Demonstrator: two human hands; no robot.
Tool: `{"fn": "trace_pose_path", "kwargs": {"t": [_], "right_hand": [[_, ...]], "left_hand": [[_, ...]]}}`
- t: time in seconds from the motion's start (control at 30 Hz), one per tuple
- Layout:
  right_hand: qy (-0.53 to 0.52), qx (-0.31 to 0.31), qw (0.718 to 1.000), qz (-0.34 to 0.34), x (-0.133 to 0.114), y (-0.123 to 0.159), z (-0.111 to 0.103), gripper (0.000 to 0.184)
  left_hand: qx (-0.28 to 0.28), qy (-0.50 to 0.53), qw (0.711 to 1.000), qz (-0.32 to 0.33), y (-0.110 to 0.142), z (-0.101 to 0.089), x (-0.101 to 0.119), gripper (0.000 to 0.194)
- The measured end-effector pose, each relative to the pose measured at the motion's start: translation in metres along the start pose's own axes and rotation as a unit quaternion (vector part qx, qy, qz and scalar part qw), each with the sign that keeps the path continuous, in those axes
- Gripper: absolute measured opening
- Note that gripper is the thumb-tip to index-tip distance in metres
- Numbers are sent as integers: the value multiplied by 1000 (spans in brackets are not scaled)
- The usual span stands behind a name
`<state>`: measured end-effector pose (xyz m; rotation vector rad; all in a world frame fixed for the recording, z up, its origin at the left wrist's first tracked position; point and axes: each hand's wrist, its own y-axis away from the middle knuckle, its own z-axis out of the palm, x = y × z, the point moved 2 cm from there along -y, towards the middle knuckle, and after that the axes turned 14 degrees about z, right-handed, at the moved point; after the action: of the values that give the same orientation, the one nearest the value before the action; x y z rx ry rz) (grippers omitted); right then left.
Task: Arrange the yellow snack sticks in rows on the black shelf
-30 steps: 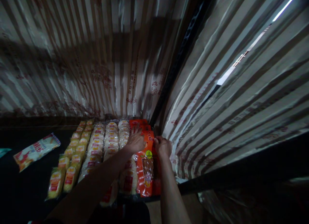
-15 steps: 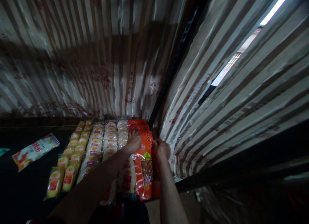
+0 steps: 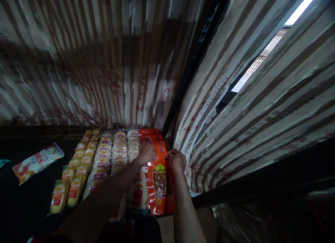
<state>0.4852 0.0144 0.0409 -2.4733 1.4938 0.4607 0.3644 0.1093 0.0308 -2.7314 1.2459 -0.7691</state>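
Overlapping orange snack packets (image 3: 158,166) lie in a row, the front one with a window showing thin brown sticks. My left hand (image 3: 147,152) rests at the left edge of the upper packets, its fingers curled down on them; their tips are partly hidden. At the right edge of the front packet my right hand (image 3: 178,161) pinches with thumb and forefinger. Just left of the orange packets runs a row of clear-wrapped round white rice crackers (image 3: 138,194), partly under my left forearm.
More cracker rows (image 3: 119,149) and yellow wrapped snacks (image 3: 59,197) stand to the left. A single white-and-red snack bag (image 3: 38,162) lies on the dark shelf (image 3: 28,208). Striped plastic sheeting (image 3: 117,61) hangs behind and at right, meeting a black upright post (image 3: 193,67).
My left hand has shifted slightly right along the orange packets. My right hand has moved a little to the right, and the front packet has shifted slightly with the hands.
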Motion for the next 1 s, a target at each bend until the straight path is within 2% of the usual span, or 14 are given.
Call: {"fn": "trace_pose_path", "kwargs": {"t": [0.27,0.4,0.53,0.67,0.8,1.0], "right_hand": [[-17,7,1000,-7,-4,-9,5,25],[-48,11,998,-36,-7,-13,16,26],[-60,29,997,-38,-8,-12,20,27],[-74,58,995,-34,-5,-2,18,32],[-86,85,992,-25,6,11,21,34],[-60,51,996,-39,14,13,27,30]], "left_hand": [[10,-30,999,-11,-2,5,1,34],[20,-71,997,29,-3,6,-1,31],[31,-95,994,38,2,0,-1,28],[52,-99,987,112,15,-7,8,25],[39,-98,984,145,28,-4,16,24],[6,-112,985,128,29,4,11,29]]}}
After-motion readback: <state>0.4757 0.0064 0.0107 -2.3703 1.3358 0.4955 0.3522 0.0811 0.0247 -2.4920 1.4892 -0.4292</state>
